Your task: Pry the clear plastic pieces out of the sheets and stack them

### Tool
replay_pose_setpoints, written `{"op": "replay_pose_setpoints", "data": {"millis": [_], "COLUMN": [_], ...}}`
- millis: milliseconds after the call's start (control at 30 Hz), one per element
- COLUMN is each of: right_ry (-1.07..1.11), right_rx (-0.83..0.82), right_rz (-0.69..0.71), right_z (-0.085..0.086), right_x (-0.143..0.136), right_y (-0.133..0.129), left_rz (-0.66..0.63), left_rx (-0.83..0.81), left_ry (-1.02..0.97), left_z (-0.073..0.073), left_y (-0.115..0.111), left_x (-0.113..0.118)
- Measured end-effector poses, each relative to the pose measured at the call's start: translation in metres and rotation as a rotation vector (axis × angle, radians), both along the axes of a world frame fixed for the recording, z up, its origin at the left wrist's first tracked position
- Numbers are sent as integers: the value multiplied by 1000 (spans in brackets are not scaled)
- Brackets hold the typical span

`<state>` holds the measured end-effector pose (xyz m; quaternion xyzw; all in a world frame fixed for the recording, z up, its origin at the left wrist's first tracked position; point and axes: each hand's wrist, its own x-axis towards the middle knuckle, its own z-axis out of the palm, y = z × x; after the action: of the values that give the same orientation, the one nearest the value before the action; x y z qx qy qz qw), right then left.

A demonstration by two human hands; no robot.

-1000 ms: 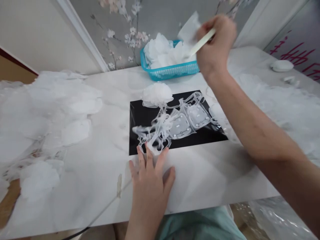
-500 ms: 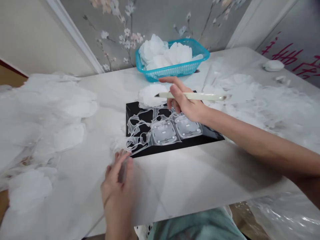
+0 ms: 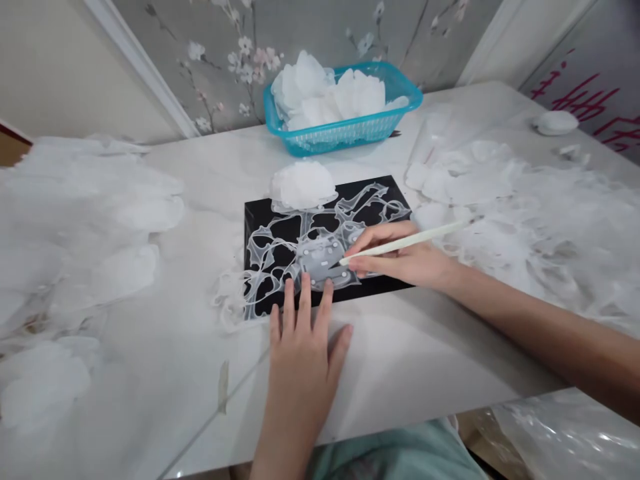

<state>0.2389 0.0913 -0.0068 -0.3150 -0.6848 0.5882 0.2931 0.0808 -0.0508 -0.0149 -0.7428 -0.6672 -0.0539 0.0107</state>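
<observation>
My right hand (image 3: 400,260) pinches a slim pale green pen-like tool (image 3: 425,235). The tool's dark pointed tip meets a translucent, rounded-square film piece (image 3: 320,252) with small white marks. Just in front of that piece, my left hand (image 3: 303,357) lies palm down with fingers spread, fingertips at its lower edge. Beneath the film is a black mat (image 3: 373,289). Thin, lacy film offcuts (image 3: 267,250) cover the mat's left and far sides. A second film piece is partly hidden by my right hand. A stack of white rounded sheets (image 3: 303,185) rests at the mat's far edge.
A blue plastic basket (image 3: 345,132) of white sheets stands by the wall. Piles of translucent white film (image 3: 100,220) spread over the left, and tangled scraps (image 3: 530,233) over the right. A small white object (image 3: 556,123) lies far right. A tape strip (image 3: 223,387) sticks near the front.
My right hand has come down toward me, bringing the tool's tip from the air onto the film piece. My left hand has shifted right from the mat's corner and spread its fingers.
</observation>
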Motion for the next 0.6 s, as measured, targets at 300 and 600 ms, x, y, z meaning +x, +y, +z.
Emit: {"op": "replay_pose_setpoints", "data": {"millis": [300, 600], "right_ry": [-80, -30], "right_rx": [243, 471], "right_rz": [189, 260], "right_z": [-7, -7], "right_x": [0, -3], "right_y": [-5, -7], "left_rz": [-63, -78], "left_rx": [-57, -39], "left_ry": [36, 56], "left_z": [-3, -3], "left_y": [-5, -4], "left_x": [-9, -8]}}
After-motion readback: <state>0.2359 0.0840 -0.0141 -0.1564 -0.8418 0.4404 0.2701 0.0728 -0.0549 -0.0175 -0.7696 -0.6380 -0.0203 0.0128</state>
